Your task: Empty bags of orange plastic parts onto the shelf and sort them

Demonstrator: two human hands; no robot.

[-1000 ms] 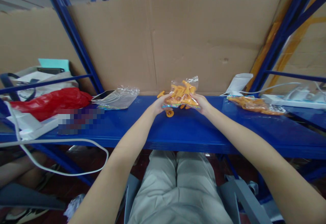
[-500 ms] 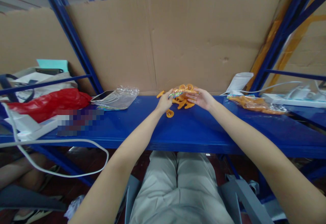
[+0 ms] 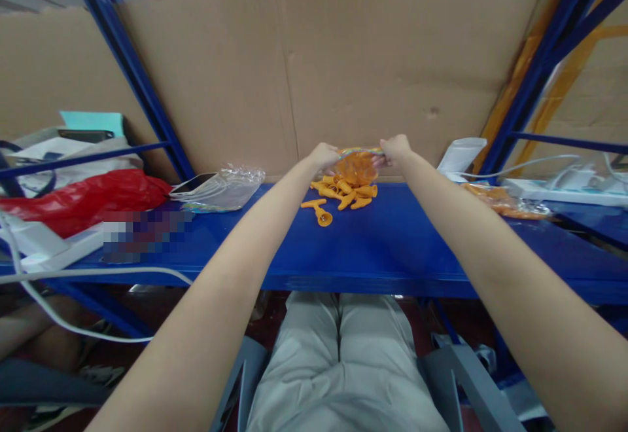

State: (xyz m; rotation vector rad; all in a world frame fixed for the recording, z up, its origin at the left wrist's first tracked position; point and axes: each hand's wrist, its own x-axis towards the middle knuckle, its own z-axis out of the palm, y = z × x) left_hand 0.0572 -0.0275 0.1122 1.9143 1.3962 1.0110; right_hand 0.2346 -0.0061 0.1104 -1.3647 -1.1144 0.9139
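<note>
My left hand [image 3: 324, 155] and my right hand [image 3: 395, 147] are both closed on the two ends of a clear plastic bag [image 3: 360, 162], held up above the blue shelf [image 3: 392, 249] with its mouth facing down. Small orange rubber pieces [image 3: 343, 193] lie in a heap on the shelf right under the bag, and more of them are still inside it. One orange piece [image 3: 324, 216] lies a little apart, nearer to me.
A cardboard sheet [image 3: 343, 72] backs the shelf. At left lie a phone with a clear bag [image 3: 220, 186], a red bag [image 3: 88, 199] and white cables. At right sit another bag of orange pieces [image 3: 505, 201], a white pouch [image 3: 458, 154] and a power strip.
The bag was held low and upright; both hands have turned it over and raised it, and orange pieces have spilled out onto the shelf.
</note>
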